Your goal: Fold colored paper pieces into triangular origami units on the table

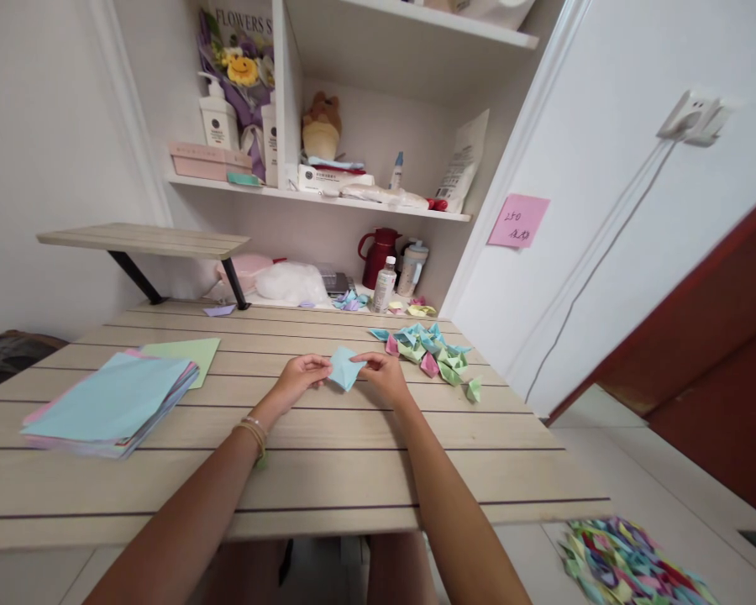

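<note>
A small folded piece of light blue paper (345, 370), roughly diamond-shaped, is held just above the table between both hands. My left hand (301, 375) pinches its left corner, and my right hand (383, 371) grips the right edge between thumb and fingers. Just beyond the right hand lies a pile of folded paper boats (428, 346) in blue, green and pink. On the left of the table sits a stack of coloured paper sheets (117, 395), a blue one on top and a green sheet (186, 355) sticking out behind.
The slatted table (328, 479) ends near my lap. A small raised shelf (144, 239) stands at its back left. Behind are a clear bottle (385, 286), a red jug (379, 256) and a plastic bag (291, 282). A heap of folded paper (630, 563) lies on the floor at right.
</note>
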Demonstrator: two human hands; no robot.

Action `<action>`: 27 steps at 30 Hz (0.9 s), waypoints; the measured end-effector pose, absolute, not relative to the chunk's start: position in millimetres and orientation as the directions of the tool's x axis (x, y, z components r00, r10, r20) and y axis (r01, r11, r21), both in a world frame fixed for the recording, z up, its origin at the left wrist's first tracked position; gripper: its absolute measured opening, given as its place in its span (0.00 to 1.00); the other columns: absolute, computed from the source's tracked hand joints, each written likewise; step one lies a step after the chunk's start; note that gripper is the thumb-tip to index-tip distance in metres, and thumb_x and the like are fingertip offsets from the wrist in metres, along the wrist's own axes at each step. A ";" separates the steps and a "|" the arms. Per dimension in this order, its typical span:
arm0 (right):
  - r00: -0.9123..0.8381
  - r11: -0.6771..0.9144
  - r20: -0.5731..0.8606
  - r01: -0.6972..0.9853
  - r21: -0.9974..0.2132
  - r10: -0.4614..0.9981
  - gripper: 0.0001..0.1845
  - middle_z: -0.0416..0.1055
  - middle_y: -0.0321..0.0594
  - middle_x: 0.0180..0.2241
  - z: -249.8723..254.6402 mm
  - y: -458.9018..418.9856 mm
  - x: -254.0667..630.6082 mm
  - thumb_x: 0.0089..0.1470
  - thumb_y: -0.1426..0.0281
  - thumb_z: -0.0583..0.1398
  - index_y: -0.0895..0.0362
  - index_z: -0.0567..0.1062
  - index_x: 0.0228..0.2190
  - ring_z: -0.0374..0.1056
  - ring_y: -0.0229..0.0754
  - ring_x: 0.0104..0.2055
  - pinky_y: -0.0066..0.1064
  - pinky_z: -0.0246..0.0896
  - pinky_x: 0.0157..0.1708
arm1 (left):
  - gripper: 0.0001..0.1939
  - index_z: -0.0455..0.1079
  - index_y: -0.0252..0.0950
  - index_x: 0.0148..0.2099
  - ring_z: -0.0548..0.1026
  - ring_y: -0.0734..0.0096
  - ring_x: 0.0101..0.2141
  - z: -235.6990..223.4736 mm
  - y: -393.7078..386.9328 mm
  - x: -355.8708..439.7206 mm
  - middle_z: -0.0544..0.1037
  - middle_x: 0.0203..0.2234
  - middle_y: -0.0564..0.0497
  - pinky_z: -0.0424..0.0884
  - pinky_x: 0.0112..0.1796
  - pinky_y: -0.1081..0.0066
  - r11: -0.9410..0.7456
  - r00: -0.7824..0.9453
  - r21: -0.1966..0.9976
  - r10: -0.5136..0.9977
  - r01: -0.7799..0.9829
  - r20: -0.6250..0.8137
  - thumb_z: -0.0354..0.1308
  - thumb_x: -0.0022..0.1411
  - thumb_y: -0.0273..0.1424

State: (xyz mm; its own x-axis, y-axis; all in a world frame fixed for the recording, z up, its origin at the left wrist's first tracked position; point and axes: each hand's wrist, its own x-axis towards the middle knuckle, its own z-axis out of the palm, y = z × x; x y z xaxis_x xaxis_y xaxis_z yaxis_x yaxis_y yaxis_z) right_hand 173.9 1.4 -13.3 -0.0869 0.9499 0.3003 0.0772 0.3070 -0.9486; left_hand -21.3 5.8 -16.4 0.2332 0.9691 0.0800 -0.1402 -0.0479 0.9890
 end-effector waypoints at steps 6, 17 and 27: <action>-0.220 0.288 0.282 -0.004 -0.958 0.934 0.19 0.75 0.40 0.24 -6.6 -2.7 179.2 0.31 0.69 0.68 0.59 0.78 0.31 0.70 0.43 0.29 0.34 0.65 0.32 | 0.18 0.72 0.29 0.35 0.75 0.70 0.30 -14.3 6.7 -24.4 0.78 0.32 0.44 0.69 0.35 0.70 -0.049 0.228 0.968 0.968 -0.245 0.106 0.67 0.39 0.31; -0.210 0.242 0.260 -0.105 -0.965 0.943 0.16 0.75 0.41 0.26 -0.3 -10.1 176.9 0.32 0.64 0.68 0.59 0.77 0.27 0.71 0.43 0.30 0.35 0.66 0.35 | 0.16 0.74 0.29 0.33 0.74 0.67 0.30 -10.4 4.0 -22.9 0.78 0.30 0.45 0.69 0.35 0.69 -0.107 0.186 0.978 0.972 -0.181 0.141 0.66 0.41 0.35; -0.064 0.252 0.252 -0.009 -0.968 0.966 0.19 0.69 0.37 0.17 -12.9 -3.3 161.9 0.38 0.55 0.63 0.59 0.71 0.21 0.65 0.38 0.20 0.28 0.63 0.21 | 0.18 0.70 0.32 0.34 0.70 0.73 0.19 -9.9 3.3 -20.7 0.74 0.19 0.51 0.66 0.21 0.75 -0.220 0.110 0.973 0.968 -0.070 0.227 0.63 0.43 0.38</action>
State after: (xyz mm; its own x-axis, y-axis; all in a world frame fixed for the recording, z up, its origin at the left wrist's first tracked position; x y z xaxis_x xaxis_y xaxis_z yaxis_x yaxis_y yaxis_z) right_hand 161.9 -3.3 -12.9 -0.0643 0.9657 0.2517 -0.0094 0.2516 -0.9678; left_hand -20.7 3.3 -9.9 0.1096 0.9677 0.2269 -0.0704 -0.2201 0.9729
